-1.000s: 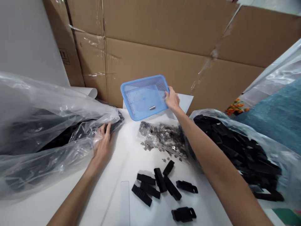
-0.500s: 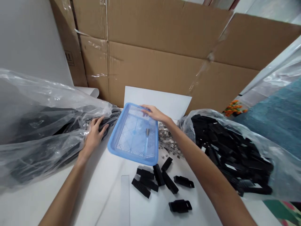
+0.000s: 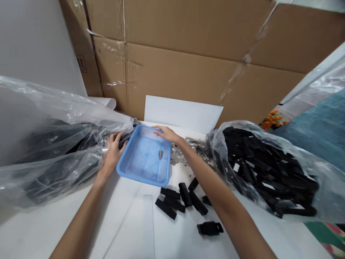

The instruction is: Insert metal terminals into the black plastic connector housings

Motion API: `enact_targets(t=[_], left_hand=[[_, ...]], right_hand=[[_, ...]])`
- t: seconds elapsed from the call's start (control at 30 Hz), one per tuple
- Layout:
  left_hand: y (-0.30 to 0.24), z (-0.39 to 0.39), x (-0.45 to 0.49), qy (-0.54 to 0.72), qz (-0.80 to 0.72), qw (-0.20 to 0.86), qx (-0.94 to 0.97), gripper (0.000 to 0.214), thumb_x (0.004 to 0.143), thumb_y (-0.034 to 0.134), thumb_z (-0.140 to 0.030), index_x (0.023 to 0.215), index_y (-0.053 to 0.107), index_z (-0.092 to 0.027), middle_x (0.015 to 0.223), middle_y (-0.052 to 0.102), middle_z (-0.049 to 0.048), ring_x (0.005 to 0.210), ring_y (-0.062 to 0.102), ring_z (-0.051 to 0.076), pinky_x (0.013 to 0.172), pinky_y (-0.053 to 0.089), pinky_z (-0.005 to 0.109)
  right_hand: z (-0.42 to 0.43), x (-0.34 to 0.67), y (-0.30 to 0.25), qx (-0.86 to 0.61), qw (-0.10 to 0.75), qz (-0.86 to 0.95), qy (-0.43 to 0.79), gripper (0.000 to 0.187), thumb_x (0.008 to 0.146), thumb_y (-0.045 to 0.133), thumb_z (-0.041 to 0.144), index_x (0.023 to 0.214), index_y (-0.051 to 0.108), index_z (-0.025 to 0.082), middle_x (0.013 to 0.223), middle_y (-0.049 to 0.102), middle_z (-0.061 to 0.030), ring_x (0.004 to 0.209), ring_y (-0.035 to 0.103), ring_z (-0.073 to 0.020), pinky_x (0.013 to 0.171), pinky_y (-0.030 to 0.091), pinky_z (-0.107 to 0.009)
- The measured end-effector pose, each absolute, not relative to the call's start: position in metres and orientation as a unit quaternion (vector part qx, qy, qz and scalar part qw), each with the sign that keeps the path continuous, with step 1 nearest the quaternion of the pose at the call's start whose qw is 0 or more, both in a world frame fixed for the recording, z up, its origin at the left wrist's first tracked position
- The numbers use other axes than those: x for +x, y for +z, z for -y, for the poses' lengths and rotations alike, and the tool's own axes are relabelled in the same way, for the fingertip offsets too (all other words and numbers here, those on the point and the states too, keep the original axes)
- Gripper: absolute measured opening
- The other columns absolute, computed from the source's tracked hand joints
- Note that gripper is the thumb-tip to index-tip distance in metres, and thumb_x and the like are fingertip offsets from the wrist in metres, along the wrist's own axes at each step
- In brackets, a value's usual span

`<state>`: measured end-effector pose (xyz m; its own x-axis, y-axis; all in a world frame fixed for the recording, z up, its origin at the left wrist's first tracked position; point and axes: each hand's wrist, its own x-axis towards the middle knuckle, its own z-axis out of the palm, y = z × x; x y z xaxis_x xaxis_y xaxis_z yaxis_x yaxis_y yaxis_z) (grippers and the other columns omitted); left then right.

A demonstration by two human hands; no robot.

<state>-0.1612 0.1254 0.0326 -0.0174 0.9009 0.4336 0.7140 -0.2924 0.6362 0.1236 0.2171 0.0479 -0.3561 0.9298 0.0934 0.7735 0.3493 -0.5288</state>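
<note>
My right hand (image 3: 165, 133) grips the far right rim of a blue plastic basket (image 3: 143, 180), fingers over the edge. The basket holds a small grey metal piece (image 3: 160, 154). My left hand (image 3: 113, 153) rests at the mouth of a clear plastic bag (image 3: 67, 158), its thumb and fingers apart beside the basket's left rim. Dark items show through this bag, and black parts touch the left fingers, which are partly hidden. Several black plastic pieces (image 3: 210, 228) lie on the white table near my right forearm, which partly covers some.
A second clear bag (image 3: 219, 144), full of black parts (image 3: 266, 165), stands at right. Small metal pieces (image 3: 199, 147) lie scattered behind my right forearm. A transparent strip (image 3: 149, 226) lies in front. A white panel (image 3: 183, 113) leans against the cardboard (image 3: 188, 75).
My right hand has brought the basket leftward and laid it flatter, close to my left hand. My left hand stays at the bag's mouth, its fingers slightly less spread.
</note>
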Motion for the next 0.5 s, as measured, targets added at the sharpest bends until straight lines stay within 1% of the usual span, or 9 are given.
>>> enact_targets(t=[0.1, 0.17, 0.3, 0.37, 0.43, 0.5], left_hand=[[0.036, -0.127, -0.160, 0.420, -0.575, 0.122, 0.691, 0.046, 0.096, 0.056, -0.038, 0.136, 0.066, -0.019, 0.141, 0.060, 0.0169, 0.137, 0.059, 0.033, 0.122, 0.046, 0.049], [0.042, -0.127, -0.159, 0.427, -0.562, 0.133, 0.696, 0.044, 0.095, 0.058, -0.039, 0.131, 0.069, -0.018, 0.136, 0.067, 0.0156, 0.133, 0.062, 0.032, 0.121, 0.047, 0.048], [0.055, -0.121, -0.159, 0.430, -0.539, 0.160, 0.706, 0.044, 0.095, 0.060, -0.046, 0.125, 0.072, -0.017, 0.126, 0.077, 0.0123, 0.117, 0.072, 0.029, 0.111, 0.054, 0.043], [0.059, -0.117, -0.158, 0.427, -0.537, 0.166, 0.709, 0.045, 0.097, 0.057, -0.050, 0.125, 0.073, -0.017, 0.124, 0.079, 0.0107, 0.112, 0.074, 0.027, 0.107, 0.056, 0.041], [0.063, -0.113, -0.155, 0.418, -0.536, 0.170, 0.714, 0.046, 0.098, 0.057, -0.052, 0.125, 0.073, -0.018, 0.120, 0.081, 0.0092, 0.110, 0.075, 0.026, 0.105, 0.057, 0.040], [0.066, -0.108, -0.151, 0.408, -0.533, 0.175, 0.720, 0.047, 0.097, 0.058, -0.053, 0.125, 0.074, -0.019, 0.117, 0.082, 0.0086, 0.108, 0.075, 0.026, 0.104, 0.057, 0.039]], right_hand=[[-0.212, 0.133, 0.048, -0.565, 0.195, 0.781, 0.179, 0.045, 0.106, 0.062, 0.035, 0.149, 0.060, 0.023, 0.140, 0.072, -0.0114, 0.124, 0.070, -0.0256, 0.108, 0.054, -0.038], [-0.204, 0.136, 0.050, -0.587, 0.203, 0.768, 0.155, 0.049, 0.105, 0.062, 0.035, 0.151, 0.057, 0.019, 0.134, 0.073, -0.0150, 0.124, 0.069, -0.0284, 0.108, 0.053, -0.042], [-0.166, 0.141, 0.057, -0.609, 0.254, 0.745, 0.095, 0.054, 0.106, 0.056, 0.036, 0.155, 0.050, 0.014, 0.145, 0.059, -0.0213, 0.140, 0.054, -0.0334, 0.120, 0.042, -0.049], [-0.131, 0.150, 0.060, -0.607, 0.282, 0.739, 0.080, 0.051, 0.108, 0.050, 0.036, 0.155, 0.049, 0.014, 0.146, 0.056, -0.0211, 0.141, 0.051, -0.0334, 0.122, 0.040, -0.050], [-0.087, 0.169, 0.059, -0.604, 0.301, 0.734, 0.071, 0.048, 0.108, 0.048, 0.039, 0.151, 0.053, 0.017, 0.141, 0.059, -0.0201, 0.136, 0.053, -0.0350, 0.119, 0.041, -0.053], [-0.036, 0.195, 0.053, -0.609, 0.317, 0.725, 0.048, 0.043, 0.108, 0.046, 0.045, 0.142, 0.061, 0.023, 0.130, 0.065, -0.0168, 0.127, 0.058, -0.0359, 0.115, 0.045, -0.055]])
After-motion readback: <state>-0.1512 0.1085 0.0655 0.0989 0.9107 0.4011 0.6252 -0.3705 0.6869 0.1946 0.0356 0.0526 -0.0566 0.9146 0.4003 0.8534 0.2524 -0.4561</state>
